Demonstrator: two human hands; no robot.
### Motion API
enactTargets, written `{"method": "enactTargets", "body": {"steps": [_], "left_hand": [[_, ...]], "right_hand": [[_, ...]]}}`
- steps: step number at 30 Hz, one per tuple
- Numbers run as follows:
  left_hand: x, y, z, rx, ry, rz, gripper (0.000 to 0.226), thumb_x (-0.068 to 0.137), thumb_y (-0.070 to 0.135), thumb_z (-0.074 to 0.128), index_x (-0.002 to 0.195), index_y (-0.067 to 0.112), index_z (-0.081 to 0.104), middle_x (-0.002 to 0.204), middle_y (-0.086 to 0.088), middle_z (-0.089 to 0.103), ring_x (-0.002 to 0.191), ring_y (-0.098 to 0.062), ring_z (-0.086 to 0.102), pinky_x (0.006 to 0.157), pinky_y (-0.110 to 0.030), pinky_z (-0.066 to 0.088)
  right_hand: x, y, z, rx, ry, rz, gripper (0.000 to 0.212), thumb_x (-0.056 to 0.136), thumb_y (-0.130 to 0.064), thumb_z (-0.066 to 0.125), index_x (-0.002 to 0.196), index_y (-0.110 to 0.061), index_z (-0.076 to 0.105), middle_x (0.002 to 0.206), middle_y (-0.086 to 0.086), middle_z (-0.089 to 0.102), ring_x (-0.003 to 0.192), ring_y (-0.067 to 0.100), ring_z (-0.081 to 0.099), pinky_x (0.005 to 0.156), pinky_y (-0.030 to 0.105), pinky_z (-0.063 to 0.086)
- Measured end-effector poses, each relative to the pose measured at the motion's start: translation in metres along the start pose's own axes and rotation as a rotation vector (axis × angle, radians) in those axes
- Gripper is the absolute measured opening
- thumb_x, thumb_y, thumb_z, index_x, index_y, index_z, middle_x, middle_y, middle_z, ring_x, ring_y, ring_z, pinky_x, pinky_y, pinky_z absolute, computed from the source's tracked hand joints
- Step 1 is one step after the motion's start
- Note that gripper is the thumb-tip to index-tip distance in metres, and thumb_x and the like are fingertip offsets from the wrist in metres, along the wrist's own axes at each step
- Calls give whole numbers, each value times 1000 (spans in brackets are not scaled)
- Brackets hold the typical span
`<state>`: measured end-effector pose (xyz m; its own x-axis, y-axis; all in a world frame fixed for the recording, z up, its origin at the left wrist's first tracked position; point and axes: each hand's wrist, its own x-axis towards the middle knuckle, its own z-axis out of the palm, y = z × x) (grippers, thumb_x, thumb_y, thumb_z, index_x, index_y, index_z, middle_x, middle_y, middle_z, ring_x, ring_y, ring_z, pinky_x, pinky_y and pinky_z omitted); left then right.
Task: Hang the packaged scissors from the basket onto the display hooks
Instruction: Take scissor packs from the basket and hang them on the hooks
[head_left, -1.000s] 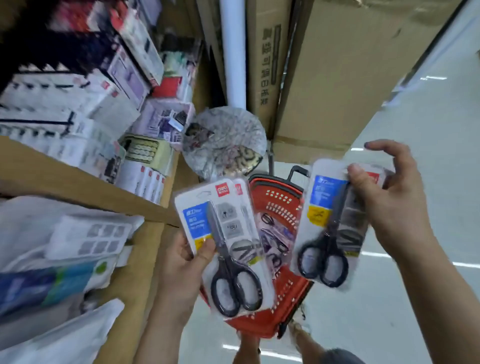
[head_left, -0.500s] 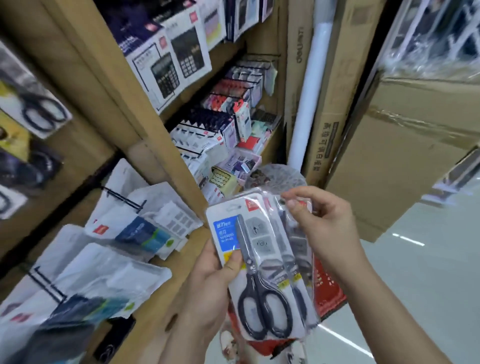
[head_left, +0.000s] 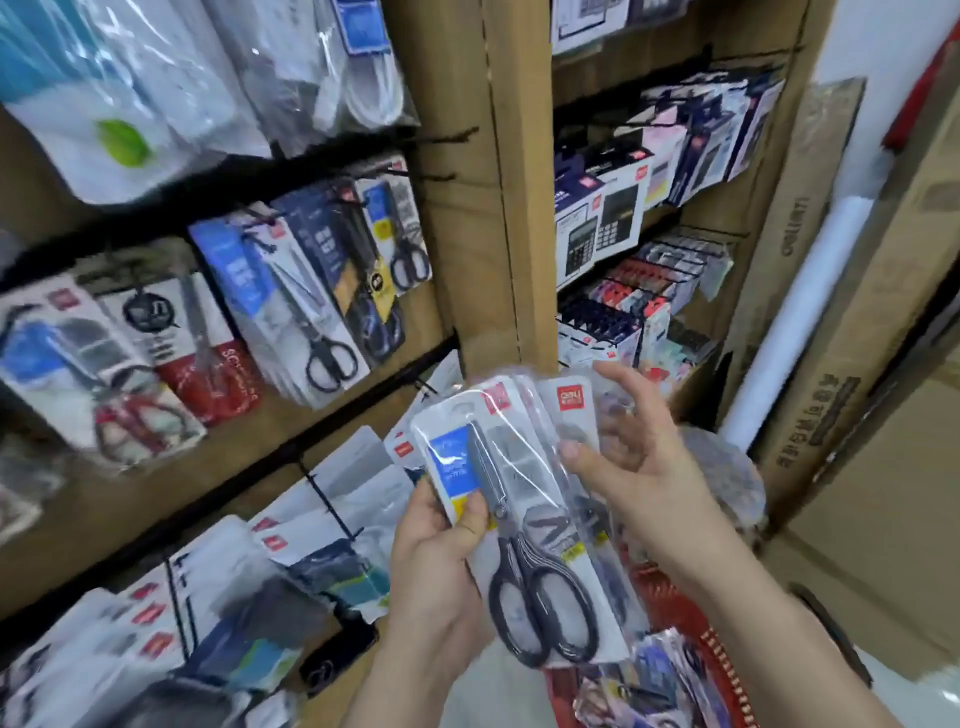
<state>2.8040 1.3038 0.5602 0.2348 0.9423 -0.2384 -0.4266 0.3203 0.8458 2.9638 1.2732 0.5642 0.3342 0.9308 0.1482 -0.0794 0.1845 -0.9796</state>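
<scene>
Holding fanned scissor packs (head_left: 519, 499), rear ones mostly hidden, left hand (head_left: 441, 566)

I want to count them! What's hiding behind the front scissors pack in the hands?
Behind the front scissors pack at least one more pack peeks out, its red logo showing. The left hand holds the stack; how many packs lie behind is covered.

wooden display shelf (head_left: 514, 208) carries black hooks (head_left: 332, 506) hung with packaged scissors (head_left: 306, 312) and boxed calculators (head_left: 597, 234).
</scene>
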Motion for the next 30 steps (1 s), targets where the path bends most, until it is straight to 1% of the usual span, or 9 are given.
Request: {"method": "enactTargets", "body": {"steps": [3,7,12,15,20,24,27,29,30], "left_hand": [[3,36,-31,16,-4,73,26,94,-7,45,114,0,59,98,-20,73,78,-26,73,60,-33,60],[10,67,-61,36,-28,97,26,92,-7,48,112,4,61,99,-19,74,79,-27,74,60,-32,59],[27,91,-88,9,-4,119,25,93,-7,47,111,2,61,95,-17,74,76,-22,72,61,-30,59],[37,101,-95,-20,7,118,26,93,-3,49,115,2,61,107,-22,72,88,-26,70,83,-42,58],[55,110,-95,33,4,178,33,83,2,58,114,12,62,109,-15,73,96,-27,71,84,-43,58],[66,122,-104,399,29,300,58,90,-3,61,119,47,55,108,-2,75,105,-28,69,98,-58,48],[74,123,-95,689,-20,340,85,96,5,57,124,79,27,142,24,50,126,3,48,111,-39,36],[84,117,-82,863,-48,368,77,100,8,52,114,83,37,140,34,40,116,25,38,105,-14,29],[92,112,-75,923,-65,381,72,100,7,51,105,78,50,134,26,47,110,23,44,94,-4,32]], "right_hand": [[-1,-1,38,52,-133,94,42,84,-13,68,123,-21,55,108,8,75,101,24,71,87,40,57],[8,1,79,91,-62,142,31,87,-8,66,116,-12,60,102,16,75,95,38,71,87,55,56],[17,18,104,168,-74,291,24,92,-19,61,110,-8,70,110,26,69,96,38,65,93,54,50],[16,24,105,141,-117,323,27,95,-9,56,119,-17,67,107,15,74,94,30,71,79,39,58],[40,35,93,-9,221,127,27,98,-5,53,114,-21,68,100,4,77,95,23,72,79,35,57],[66,29,71,-14,418,18,27,99,-10,54,99,-30,73,90,-5,77,83,16,71,72,30,57],[85,22,65,32,394,-31,25,99,-9,53,107,-25,71,86,-6,77,76,10,71,66,24,57],[97,18,67,72,348,-45,25,98,-5,53,109,-20,70,82,-4,77,70,8,70,60,20,55],[102,16,69,103,320,-44,25,98,-4,54,110,-19,69,82,-1,77,71,11,70,61,24,57]]}}
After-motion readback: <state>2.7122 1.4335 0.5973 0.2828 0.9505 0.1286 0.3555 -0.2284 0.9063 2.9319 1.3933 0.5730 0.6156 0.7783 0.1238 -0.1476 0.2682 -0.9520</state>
